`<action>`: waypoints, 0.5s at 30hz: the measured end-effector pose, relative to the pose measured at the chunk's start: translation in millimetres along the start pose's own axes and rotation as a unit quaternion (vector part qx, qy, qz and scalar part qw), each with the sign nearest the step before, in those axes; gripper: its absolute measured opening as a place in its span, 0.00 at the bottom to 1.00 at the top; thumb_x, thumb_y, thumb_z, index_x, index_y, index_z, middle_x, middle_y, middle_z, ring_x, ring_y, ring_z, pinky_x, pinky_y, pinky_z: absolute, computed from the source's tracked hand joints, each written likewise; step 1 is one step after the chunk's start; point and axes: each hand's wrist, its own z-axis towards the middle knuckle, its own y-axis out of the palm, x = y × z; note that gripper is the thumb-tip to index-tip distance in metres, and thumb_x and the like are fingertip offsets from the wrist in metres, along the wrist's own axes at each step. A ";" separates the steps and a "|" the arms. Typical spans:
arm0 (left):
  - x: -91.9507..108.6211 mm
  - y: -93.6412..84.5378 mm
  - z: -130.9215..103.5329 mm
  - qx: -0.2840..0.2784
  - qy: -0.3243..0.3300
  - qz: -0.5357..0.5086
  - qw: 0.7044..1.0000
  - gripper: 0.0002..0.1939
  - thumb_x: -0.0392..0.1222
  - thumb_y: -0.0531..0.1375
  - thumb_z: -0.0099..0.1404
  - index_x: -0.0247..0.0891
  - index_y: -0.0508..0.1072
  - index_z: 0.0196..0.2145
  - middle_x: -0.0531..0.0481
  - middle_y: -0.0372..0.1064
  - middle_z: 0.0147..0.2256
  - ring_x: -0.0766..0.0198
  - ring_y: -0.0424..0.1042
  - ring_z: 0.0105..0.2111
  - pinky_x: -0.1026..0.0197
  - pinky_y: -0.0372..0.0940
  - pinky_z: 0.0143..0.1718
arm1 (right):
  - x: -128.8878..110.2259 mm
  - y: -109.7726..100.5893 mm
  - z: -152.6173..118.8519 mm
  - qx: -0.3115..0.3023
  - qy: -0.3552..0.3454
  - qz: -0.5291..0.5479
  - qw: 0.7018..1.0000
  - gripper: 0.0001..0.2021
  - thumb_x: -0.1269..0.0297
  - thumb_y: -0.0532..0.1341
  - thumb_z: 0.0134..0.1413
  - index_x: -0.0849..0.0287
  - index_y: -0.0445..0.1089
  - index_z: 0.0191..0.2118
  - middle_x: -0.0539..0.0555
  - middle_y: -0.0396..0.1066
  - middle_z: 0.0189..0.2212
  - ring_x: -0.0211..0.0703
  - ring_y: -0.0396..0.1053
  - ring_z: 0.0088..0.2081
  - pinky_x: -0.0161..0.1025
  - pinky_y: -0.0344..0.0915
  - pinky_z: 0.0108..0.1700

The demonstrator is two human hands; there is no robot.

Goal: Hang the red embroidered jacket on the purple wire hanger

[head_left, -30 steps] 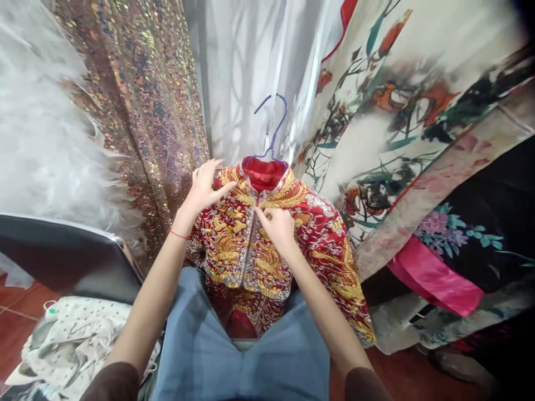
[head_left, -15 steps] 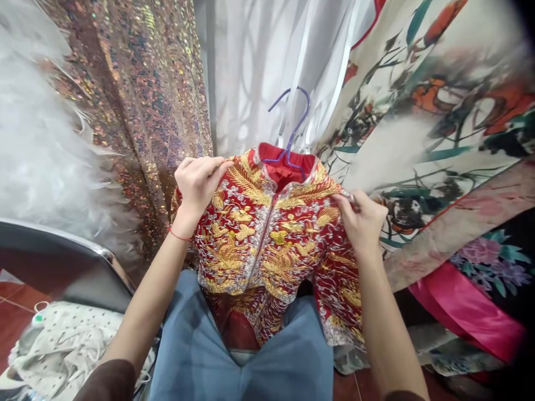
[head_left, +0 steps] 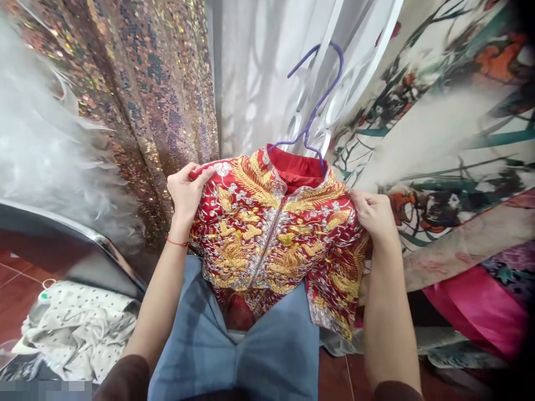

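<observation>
A red jacket [head_left: 267, 234] with gold and silver embroidery and a stand-up collar lies spread over my lap, its front closed. My left hand [head_left: 187, 192] pinches the shoulder of the jacket on the left side. On the opposite shoulder, my right hand [head_left: 374, 214] grips the cloth between thumb and curled fingers. A purple hanger [head_left: 311, 120] sits inside the collar, its hook sticking up in front of the pale curtain. The lower part of the left sleeve is hidden behind my arm; the right sleeve hangs down beside my knee.
Sequined cloth [head_left: 167, 83] and white feathers [head_left: 54, 145] hang on the left, near a dark chair back [head_left: 71, 245]. Dotted white fabric [head_left: 92, 328] lies heaped at lower left. A white curtain [head_left: 254, 72] hangs ahead, with flower-printed cloth [head_left: 418, 161] and pink satin [head_left: 480, 312] to the right.
The hanger leans further right and appears larger, its hook higher in view. My left hand has shifted slightly outward along the shoulder. Both hands still hold the jacket, and the view has shifted slightly.
</observation>
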 end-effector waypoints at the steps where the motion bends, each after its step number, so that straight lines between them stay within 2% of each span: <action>1: 0.7 -0.5 1.5 0.004 0.006 0.010 1.000 0.19 0.48 0.66 0.57 0.39 0.63 0.19 0.58 0.47 0.18 0.71 0.46 0.21 0.61 0.46 0.24 | 0.0 0.5 1.1 -0.007 0.002 0.002 1.000 0.31 0.32 0.58 0.47 0.58 0.54 0.18 0.48 0.49 0.18 0.33 0.47 0.24 0.36 0.47 0.26; 4: -2.4 -5.7 3.9 -0.010 0.017 0.011 1.000 0.15 0.49 0.65 0.58 0.39 0.68 0.22 0.58 0.50 0.18 0.71 0.48 0.21 0.62 0.47 0.24 | -2.5 5.5 -0.9 -0.003 0.002 0.014 1.000 0.30 0.35 0.58 0.50 0.58 0.54 0.18 0.48 0.48 0.18 0.33 0.46 0.23 0.35 0.46 0.25; 9: -5.5 -15.9 -2.0 -0.009 0.004 0.001 1.000 0.18 0.48 0.66 0.57 0.38 0.64 0.20 0.59 0.49 0.18 0.71 0.47 0.20 0.63 0.45 0.22 | -6.0 11.6 -4.7 0.006 -0.019 0.035 0.999 0.28 0.41 0.58 0.55 0.59 0.55 0.18 0.47 0.49 0.17 0.32 0.47 0.22 0.33 0.46 0.23; 12: -0.4 -17.4 -5.1 0.002 0.006 0.003 1.000 0.18 0.48 0.66 0.57 0.38 0.64 0.19 0.58 0.49 0.18 0.71 0.47 0.20 0.63 0.45 0.22 | -7.4 7.3 -4.4 0.001 -0.028 0.031 0.999 0.27 0.40 0.59 0.54 0.59 0.59 0.19 0.47 0.52 0.17 0.33 0.50 0.21 0.33 0.49 0.23; 15: 4.9 -15.7 -5.7 -0.014 0.006 -0.002 1.000 0.19 0.48 0.65 0.58 0.39 0.62 0.19 0.58 0.47 0.18 0.70 0.46 0.21 0.62 0.45 0.22 | -9.3 2.0 -7.1 0.003 -0.036 0.017 0.999 0.26 0.40 0.60 0.54 0.59 0.61 0.19 0.47 0.54 0.17 0.34 0.52 0.22 0.33 0.51 0.24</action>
